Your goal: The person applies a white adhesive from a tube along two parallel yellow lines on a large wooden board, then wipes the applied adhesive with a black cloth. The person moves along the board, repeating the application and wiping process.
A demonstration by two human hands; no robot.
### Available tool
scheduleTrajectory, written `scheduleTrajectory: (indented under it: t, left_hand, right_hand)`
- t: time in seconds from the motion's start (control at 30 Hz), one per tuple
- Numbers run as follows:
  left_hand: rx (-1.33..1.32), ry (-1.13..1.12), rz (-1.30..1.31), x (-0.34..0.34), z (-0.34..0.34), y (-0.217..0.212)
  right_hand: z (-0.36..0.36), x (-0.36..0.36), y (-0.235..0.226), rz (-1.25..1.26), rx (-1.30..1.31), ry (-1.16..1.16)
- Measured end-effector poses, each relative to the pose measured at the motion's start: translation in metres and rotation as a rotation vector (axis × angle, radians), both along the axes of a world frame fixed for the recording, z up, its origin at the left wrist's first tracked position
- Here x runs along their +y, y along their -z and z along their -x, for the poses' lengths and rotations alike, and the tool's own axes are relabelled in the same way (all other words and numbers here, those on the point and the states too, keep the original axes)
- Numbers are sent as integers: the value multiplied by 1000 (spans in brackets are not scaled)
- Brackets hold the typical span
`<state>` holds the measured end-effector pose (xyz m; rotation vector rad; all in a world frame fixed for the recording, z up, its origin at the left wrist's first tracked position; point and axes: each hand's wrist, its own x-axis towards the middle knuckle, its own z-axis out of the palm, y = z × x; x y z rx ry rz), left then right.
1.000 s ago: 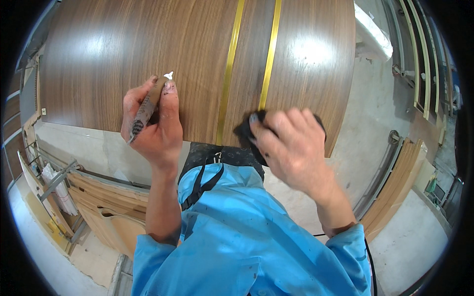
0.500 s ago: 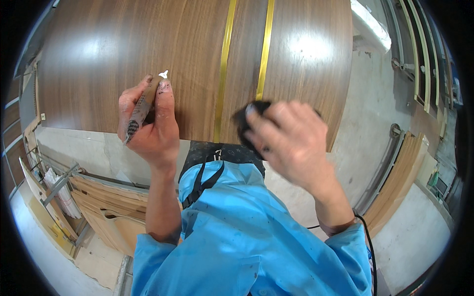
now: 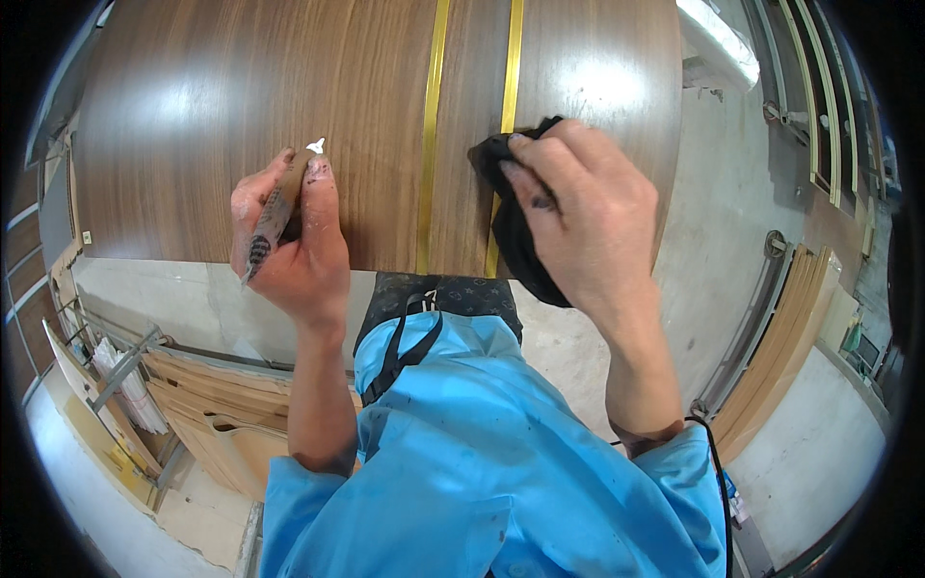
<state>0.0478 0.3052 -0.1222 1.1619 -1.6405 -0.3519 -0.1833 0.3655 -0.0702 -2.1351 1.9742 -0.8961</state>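
Observation:
A wood-grain panel [image 3: 241, 87] with two gold strips lies in front of me. My left hand [image 3: 313, 241] is closed round a brown tube [image 3: 279, 202] with white stuff at its tip; it hovers over the panel's near part. In my right hand [image 3: 597, 222] a black cloth [image 3: 530, 250] is pinched between thumb and fingers, its loose end hanging toward the near edge. The cloth lies across the right gold strip [image 3: 513, 67] and hides part of it. To its left, the left gold strip [image 3: 431, 125] runs uncovered to the near edge.
Stacked wooden boards [image 3: 785, 337] stand at the right, and more wooden panels [image 3: 222, 395] lean at the lower left. A white wrapped roll [image 3: 718, 43] sits beyond the panel's right edge. A black cable [image 3: 721, 472] hangs by my right sleeve.
My right hand has moved away from me along the right gold strip, and the cloth now hangs down more. My left hand with the tube has barely moved.

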Motion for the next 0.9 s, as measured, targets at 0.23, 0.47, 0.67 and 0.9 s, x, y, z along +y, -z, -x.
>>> scheduleTrajectory:
  t: [0.23, 0.47, 0.67, 0.9]
  left_hand:
    - [39, -23, -91, 3, 2, -2]
    - [46, -13, -18, 2, 1, 0]
    - [-67, -21, -25, 1, -5, -4]
    - [20, -37, -1, 4, -1, 1]
  right_hand:
    - [-7, 68, -13, -158, -69, -334]
    - [53, -37, -8, 383, -262, 263]
    - [52, -38, -4, 159, -27, 188]
    - [41, -29, -5, -10, 181, 130]
